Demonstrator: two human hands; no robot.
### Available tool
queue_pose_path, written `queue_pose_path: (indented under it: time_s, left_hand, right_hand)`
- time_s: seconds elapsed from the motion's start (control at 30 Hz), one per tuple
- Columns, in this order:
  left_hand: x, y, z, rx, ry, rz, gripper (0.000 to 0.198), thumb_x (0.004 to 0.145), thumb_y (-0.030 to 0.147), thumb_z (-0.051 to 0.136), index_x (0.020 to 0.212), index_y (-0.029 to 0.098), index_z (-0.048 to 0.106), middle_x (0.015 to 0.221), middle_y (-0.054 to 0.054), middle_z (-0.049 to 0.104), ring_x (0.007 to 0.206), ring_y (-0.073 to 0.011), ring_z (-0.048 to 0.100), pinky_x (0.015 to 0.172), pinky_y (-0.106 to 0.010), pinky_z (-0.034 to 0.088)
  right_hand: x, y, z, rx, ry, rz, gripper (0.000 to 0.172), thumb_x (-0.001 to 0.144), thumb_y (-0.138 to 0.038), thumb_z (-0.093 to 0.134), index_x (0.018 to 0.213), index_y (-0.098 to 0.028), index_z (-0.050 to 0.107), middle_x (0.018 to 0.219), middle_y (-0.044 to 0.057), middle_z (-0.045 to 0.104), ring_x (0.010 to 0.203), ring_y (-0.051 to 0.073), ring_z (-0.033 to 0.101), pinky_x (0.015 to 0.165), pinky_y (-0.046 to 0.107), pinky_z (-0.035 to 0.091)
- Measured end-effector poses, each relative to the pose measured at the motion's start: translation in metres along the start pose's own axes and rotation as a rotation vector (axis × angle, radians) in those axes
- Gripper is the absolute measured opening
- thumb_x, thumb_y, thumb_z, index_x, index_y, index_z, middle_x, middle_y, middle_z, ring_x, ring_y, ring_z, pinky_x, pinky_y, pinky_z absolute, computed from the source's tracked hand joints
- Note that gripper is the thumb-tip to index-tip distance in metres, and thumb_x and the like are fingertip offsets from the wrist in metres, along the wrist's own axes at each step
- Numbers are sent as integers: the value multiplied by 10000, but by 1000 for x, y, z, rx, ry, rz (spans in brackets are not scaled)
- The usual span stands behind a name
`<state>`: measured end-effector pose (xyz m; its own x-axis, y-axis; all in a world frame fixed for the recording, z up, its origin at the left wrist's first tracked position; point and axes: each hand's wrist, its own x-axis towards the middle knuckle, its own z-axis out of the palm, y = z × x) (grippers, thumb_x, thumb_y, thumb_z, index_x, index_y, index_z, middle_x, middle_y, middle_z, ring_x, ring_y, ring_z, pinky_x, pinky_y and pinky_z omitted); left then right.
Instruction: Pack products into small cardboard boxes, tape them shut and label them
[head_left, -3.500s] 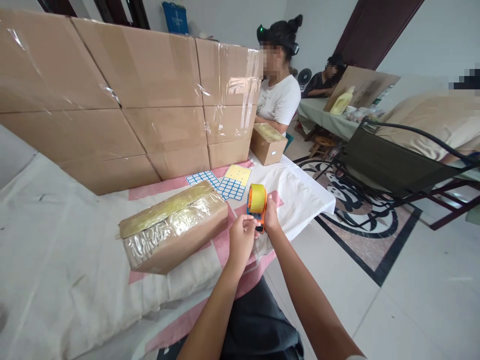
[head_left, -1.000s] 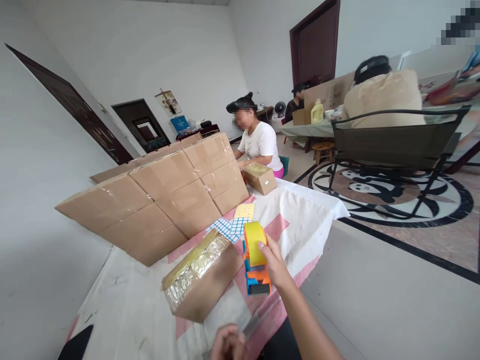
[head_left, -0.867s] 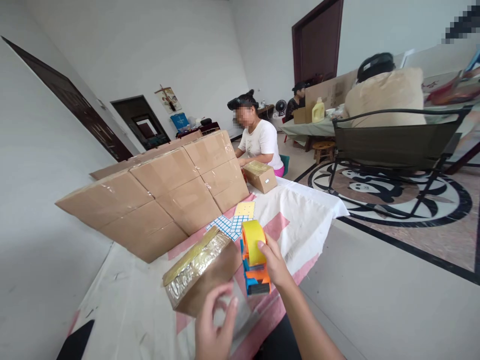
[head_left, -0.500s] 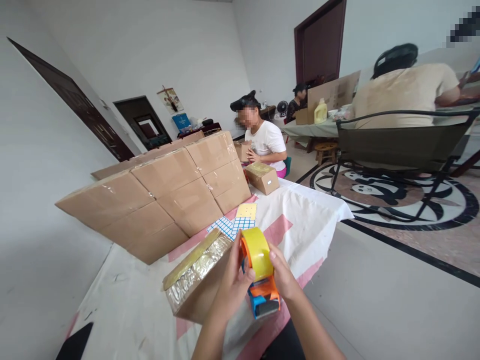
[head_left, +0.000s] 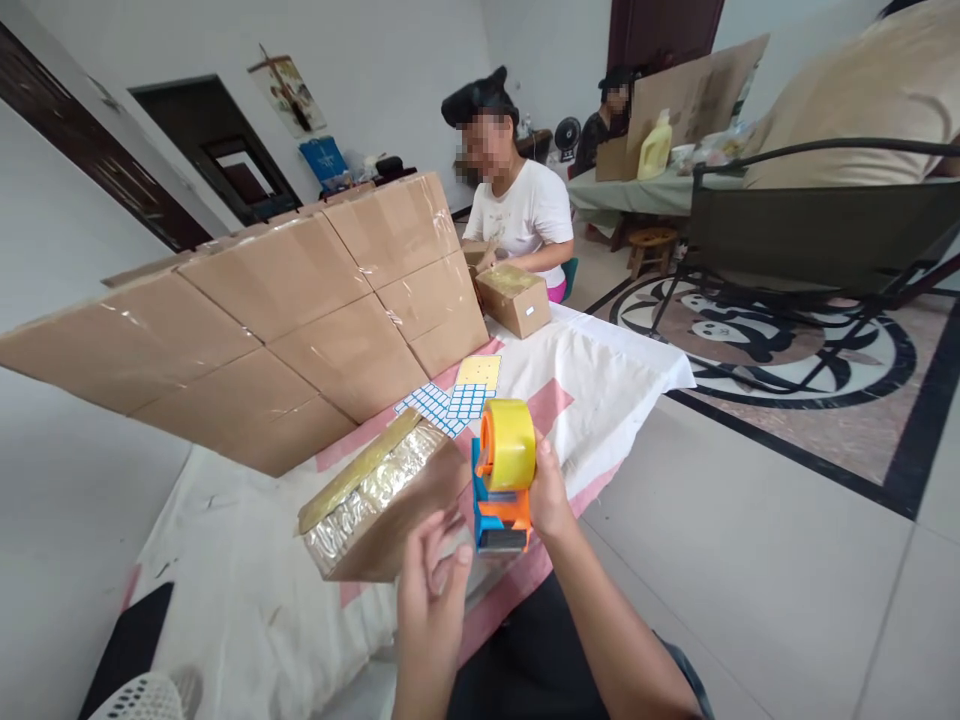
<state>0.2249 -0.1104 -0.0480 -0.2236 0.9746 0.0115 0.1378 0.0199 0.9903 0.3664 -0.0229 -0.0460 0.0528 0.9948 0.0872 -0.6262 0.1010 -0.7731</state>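
Note:
My right hand (head_left: 551, 490) grips a blue and orange tape dispenser (head_left: 504, 515) from its right side, and a wide yellow roll of packing tape (head_left: 513, 445) sits in its upper part. The dispenser is held upright above the table's front edge. My left hand (head_left: 431, 570) is apart from it, lower and to the left, with fingers loosely spread and nothing in them. Just beyond that hand lies a cardboard box (head_left: 382, 500), its top and near edge covered with shiny tape.
Stacked cartons (head_left: 315, 330) form a wall along the back left. Blue-and-white label sheets (head_left: 469, 400) and a yellow sheet (head_left: 478, 372) lie on the cloth-covered table (head_left: 592, 370). A person (head_left: 521, 210) sits across, behind another taped box (head_left: 516, 298). A chair (head_left: 817, 220) stands right.
My left hand has let go of the tape dispenser and moved down and left. The dispenser stays in my right hand. The whole view has shifted, and the person across has lowered their hands.

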Motion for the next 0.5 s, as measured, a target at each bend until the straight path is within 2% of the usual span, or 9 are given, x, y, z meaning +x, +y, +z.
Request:
queue_pose_path:
  time_s: [0.07,0.13,0.23,0.37,0.5]
  left_hand:
    - [-13,-9,-2,56,-52,-41,442,836,503,707,1150,200,629,1216,-134,724,1146,-277,687,956,-364,562]
    - [-19,-10,0,158,-124,-53,339,836,492,704,994,192,687,963,-81,767,967,-246,723,877,-325,563]
    - [-18,-3,5,253,-121,-50,330,848,517,674,779,195,695,633,-8,677,672,-180,667,717,-272,537]
    - [-21,6,7,241,-41,-55,434,802,569,700,593,198,619,493,7,595,500,-146,583,525,-229,470]
    - [-30,9,7,198,-32,-79,434,798,569,701,590,198,615,486,4,620,395,-121,524,423,-217,428]
  right_hand:
    - [1,2,0,2,26,1,711,821,-837,470,1120,-221,662,844,63,738,731,249,718,658,369,602]
    - [3,5,1,10,37,10,706,823,-826,486,1137,-219,660,862,64,743,718,242,715,678,376,605]
    - [3,5,4,-16,37,11,698,836,-818,472,1141,-220,664,861,62,742,706,238,712,685,380,604]
    - [4,2,1,-40,29,-46,666,849,-814,466,1071,-221,672,820,49,723,693,229,695,661,363,590]
    - [5,-1,-5,-102,25,-142,574,897,-745,497,1027,-211,664,859,51,724,741,221,702,641,320,573]
